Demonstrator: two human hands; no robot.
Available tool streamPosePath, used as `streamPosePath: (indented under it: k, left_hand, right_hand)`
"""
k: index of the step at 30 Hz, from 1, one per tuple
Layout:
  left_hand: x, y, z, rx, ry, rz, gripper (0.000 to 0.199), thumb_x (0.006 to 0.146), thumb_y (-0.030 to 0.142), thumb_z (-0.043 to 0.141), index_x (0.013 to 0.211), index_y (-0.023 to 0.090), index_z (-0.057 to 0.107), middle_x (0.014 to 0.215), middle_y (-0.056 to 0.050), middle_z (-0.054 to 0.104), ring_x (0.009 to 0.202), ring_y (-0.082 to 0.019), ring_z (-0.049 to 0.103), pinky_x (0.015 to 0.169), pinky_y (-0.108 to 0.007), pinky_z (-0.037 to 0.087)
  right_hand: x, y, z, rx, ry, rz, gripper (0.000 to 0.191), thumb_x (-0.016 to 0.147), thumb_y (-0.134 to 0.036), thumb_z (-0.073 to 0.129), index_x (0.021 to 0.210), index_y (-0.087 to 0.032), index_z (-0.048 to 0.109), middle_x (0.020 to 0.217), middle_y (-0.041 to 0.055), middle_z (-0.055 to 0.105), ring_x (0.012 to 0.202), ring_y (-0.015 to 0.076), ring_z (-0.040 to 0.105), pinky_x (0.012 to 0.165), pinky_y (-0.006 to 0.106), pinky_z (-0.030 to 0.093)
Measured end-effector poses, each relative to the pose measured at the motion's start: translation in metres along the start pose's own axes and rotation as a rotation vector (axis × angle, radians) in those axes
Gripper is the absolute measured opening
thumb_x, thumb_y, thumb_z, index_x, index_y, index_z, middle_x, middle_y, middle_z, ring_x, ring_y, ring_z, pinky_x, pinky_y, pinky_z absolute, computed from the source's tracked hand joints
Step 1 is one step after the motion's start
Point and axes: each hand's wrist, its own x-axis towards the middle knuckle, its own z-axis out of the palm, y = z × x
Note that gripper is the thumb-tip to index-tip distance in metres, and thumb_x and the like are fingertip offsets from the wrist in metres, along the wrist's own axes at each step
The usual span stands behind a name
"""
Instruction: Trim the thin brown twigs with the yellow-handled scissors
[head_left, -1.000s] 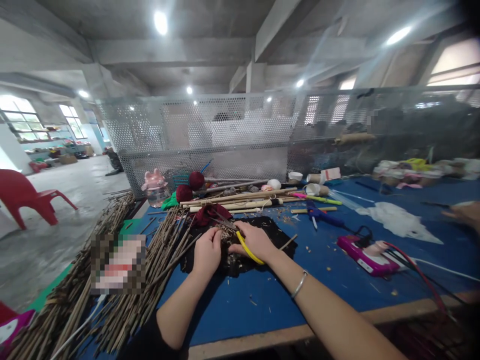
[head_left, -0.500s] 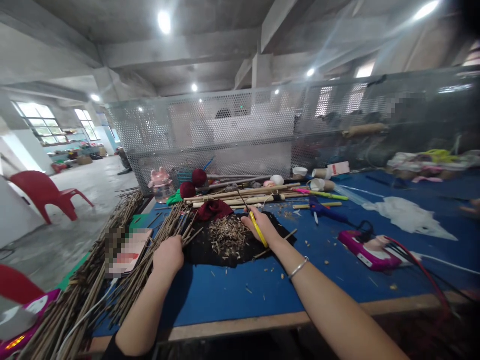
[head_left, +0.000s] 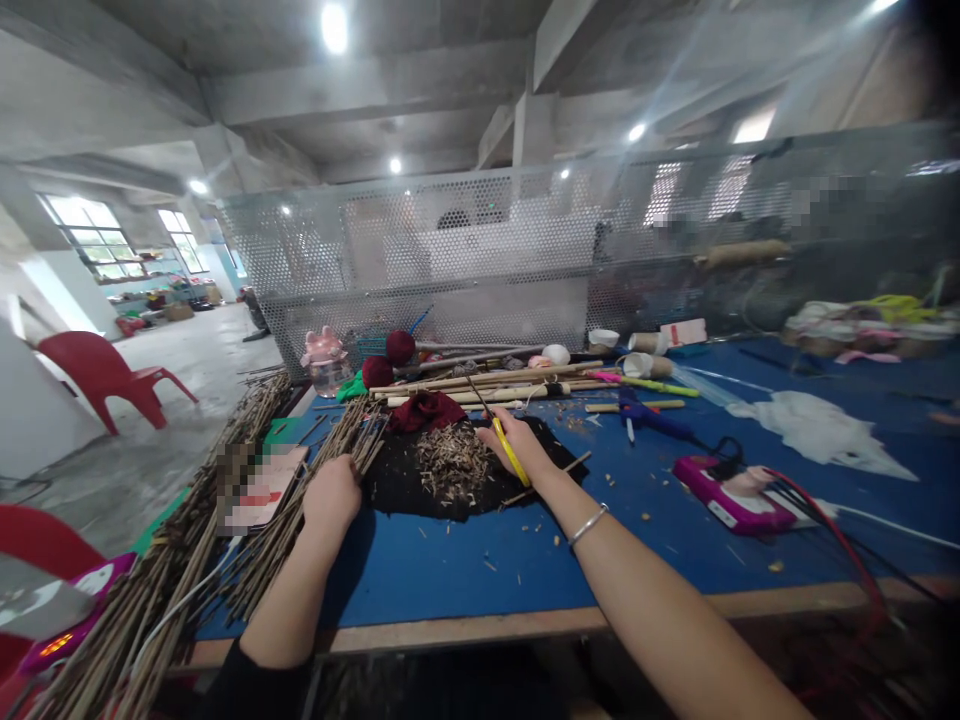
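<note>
My left hand [head_left: 332,492] is closed at the right side of a loose bundle of thin brown twigs [head_left: 349,437], fingers curled round some of them; the fingertips are hidden. My right hand [head_left: 521,450] grips scissors [head_left: 508,452] with yellow handles, their dark blades pointing away from me. Between the hands, a heap of short cut twig pieces [head_left: 454,460] lies on a black cloth [head_left: 394,478]. Dark red fabric [head_left: 425,410] is bunched at the cloth's far edge. One longer stick [head_left: 551,476] rests near my right wrist.
Longer twigs [head_left: 161,590] are stacked along the table's left side, by a pixelated phone-like item [head_left: 264,488]. Behind the cloth lie poles [head_left: 480,384] and dark red balls [head_left: 400,347]. A blue glue gun [head_left: 652,418], purple power strip [head_left: 731,495] and white plastic bag [head_left: 825,430] sit right.
My left hand has drawn slightly left and up, and the twig ends that stuck out over the cloth no longer show there. The scissors stay over the heap. The view has shifted a little.
</note>
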Motion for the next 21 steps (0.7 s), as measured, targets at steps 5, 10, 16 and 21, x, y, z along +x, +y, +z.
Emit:
streamPosePath:
  k: [5, 10, 16, 21]
  left_hand:
    - [0.01, 0.0, -0.002, -0.009, -0.013, -0.034, 0.019, 0.079, 0.025, 0.045, 0.084, 0.014, 0.058, 0.091, -0.016, 0.064, 0.086, -0.03, 0.062, 0.068, -0.035, 0.045]
    - [-0.002, 0.001, -0.003, 0.068, 0.026, 0.0, 0.019, 0.077, 0.028, 0.051, 0.088, 0.014, 0.057, 0.097, -0.014, 0.061, 0.093, -0.029, 0.058, 0.074, -0.033, 0.044]
    - [-0.025, 0.024, -0.027, -0.002, 0.164, 0.052, 0.011, 0.081, 0.026, 0.045, 0.081, 0.018, 0.052, 0.093, -0.011, 0.059, 0.09, -0.026, 0.055, 0.07, -0.031, 0.04]
    - [-0.012, 0.058, -0.037, -0.263, 0.221, 0.163, 0.012, 0.081, 0.03, 0.046, 0.074, 0.02, 0.047, 0.074, -0.003, 0.057, 0.07, -0.018, 0.055, 0.063, -0.026, 0.037]
  right_hand:
    - [0.0, -0.001, 0.0, -0.011, 0.0, -0.003, 0.036, 0.081, -0.045, 0.049, 0.102, -0.017, 0.053, 0.062, -0.0011, 0.055, 0.053, 0.0127, 0.047, 0.056, 0.023, 0.038]
    - [-0.001, -0.001, -0.001, 0.0, -0.013, -0.012, 0.036, 0.08, -0.045, 0.05, 0.101, -0.017, 0.054, 0.064, 0.0001, 0.057, 0.053, 0.0132, 0.048, 0.054, 0.023, 0.038]
    - [-0.001, -0.004, 0.0, 0.009, -0.005, 0.009, 0.036, 0.08, -0.046, 0.049, 0.1, -0.017, 0.054, 0.068, 0.0019, 0.06, 0.056, 0.0143, 0.052, 0.058, 0.024, 0.04]
    - [-0.001, -0.002, 0.001, 0.014, 0.023, 0.033, 0.036, 0.082, -0.044, 0.048, 0.102, -0.016, 0.053, 0.072, 0.0039, 0.062, 0.06, 0.0153, 0.055, 0.06, 0.024, 0.041]
